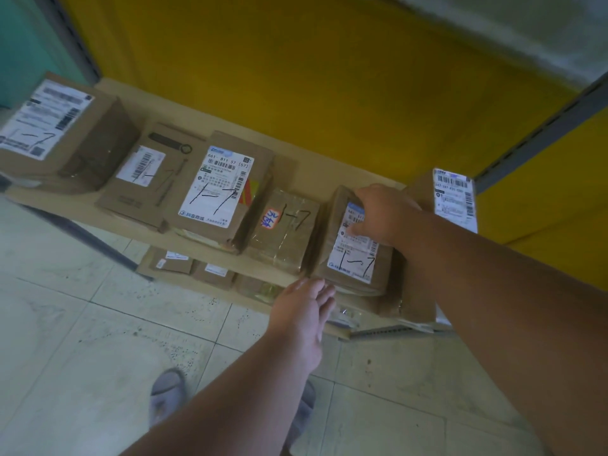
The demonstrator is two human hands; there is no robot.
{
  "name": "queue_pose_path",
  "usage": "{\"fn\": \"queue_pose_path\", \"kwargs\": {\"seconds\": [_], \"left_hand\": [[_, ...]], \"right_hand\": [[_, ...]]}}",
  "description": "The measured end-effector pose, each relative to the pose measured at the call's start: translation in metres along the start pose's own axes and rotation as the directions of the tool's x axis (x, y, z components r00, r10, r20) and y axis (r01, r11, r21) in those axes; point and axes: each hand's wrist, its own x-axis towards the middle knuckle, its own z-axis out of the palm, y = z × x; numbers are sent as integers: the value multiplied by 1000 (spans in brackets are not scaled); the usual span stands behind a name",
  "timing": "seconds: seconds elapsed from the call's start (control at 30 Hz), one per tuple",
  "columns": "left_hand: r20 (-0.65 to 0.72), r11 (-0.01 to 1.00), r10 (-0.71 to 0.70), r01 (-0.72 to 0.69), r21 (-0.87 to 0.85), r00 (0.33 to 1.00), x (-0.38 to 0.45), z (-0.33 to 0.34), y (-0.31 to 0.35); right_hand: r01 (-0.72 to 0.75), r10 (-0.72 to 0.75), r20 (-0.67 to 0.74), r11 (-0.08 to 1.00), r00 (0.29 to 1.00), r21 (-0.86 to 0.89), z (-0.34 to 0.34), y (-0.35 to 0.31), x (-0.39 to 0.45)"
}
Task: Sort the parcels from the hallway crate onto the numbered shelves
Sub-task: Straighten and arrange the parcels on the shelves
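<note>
My right hand (383,213) has fingers curled over the top of the 1-7 parcel (353,245), seating it on the shelf (296,274) right of the taped parcel (284,230), probably grouping the 1-7s. Left hand (302,311) flat against its front edge, fingers straight, gripping nothing.

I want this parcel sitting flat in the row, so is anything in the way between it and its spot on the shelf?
Nothing visible blocks it. The parcel under the right hand already sits on the shelf, close beside the taped parcel on one side and the upright box on the other.
</note>
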Motion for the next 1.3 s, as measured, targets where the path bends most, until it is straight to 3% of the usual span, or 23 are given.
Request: {"fn": "queue_pose_path", "kwargs": {"seconds": [0.17, 0.33, 0.6, 0.8, 1.0, 1.13, 1.3], "left_hand": [[44, 989, -6, -1, 149, 999, -2, -5, 2], [67, 920, 105, -123, 373, 992, -13, -9, 8], [245, 547, 169, -298, 782, 955, -41, -12, 37], [364, 303, 145, -392, 869, 920, -60, 9, 54], [361, 424, 142, -386, 819, 922, -61, 52, 36], [415, 295, 154, -442, 847, 897, -39, 71, 34], [528, 100, 163, -546, 832, 834, -18, 133, 51]], "right_hand": [[-1, 2, -30, 1000, 1000, 30, 0, 1, -5], [-29, 38, -103, 995, 994, 92, -18, -3, -41], [-217, 307, -252, 919, 918, 330, -41, -2, -129], [-309, 494, -265, 797, 828, 519, -29, 1, -190], [-360, 598, -191, 673, 778, 646, 4, 8, -229], [-387, 659, -148, 592, 737, 707, 19, 2, -236], [-506, 775, -26, 438, 632, 743, 41, -3, -234]]}}
